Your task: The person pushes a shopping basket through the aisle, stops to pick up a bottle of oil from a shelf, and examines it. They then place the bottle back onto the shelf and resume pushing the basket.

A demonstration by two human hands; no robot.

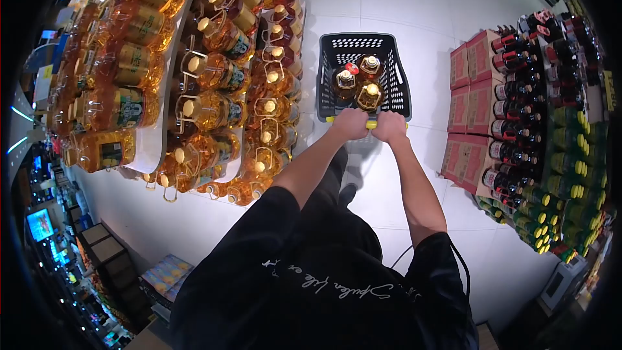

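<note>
The basket handle [372, 124] is gripped in closed fingers by the left hand [350, 123] and the right hand [390, 126], side by side at the dark basket's [396, 82] near edge. Inside, bottles [370, 95] are grouped toward that edge, with a red item [351, 67] among them. The basket is flanked by stacked oil bottles [223, 72] at left and red cartons [468, 100] at right.

Basket [397, 87] showing dark grey, holes patterning its walls; handle [371, 124] showing yellow. Large jugs [139, 59] glowing amber, jug caps [195, 64] showing pale gold. Cartons [465, 159] showing red and brown. Shirt [291, 311] showing black, white script running across. Floor [418, 0] showing white.
</note>
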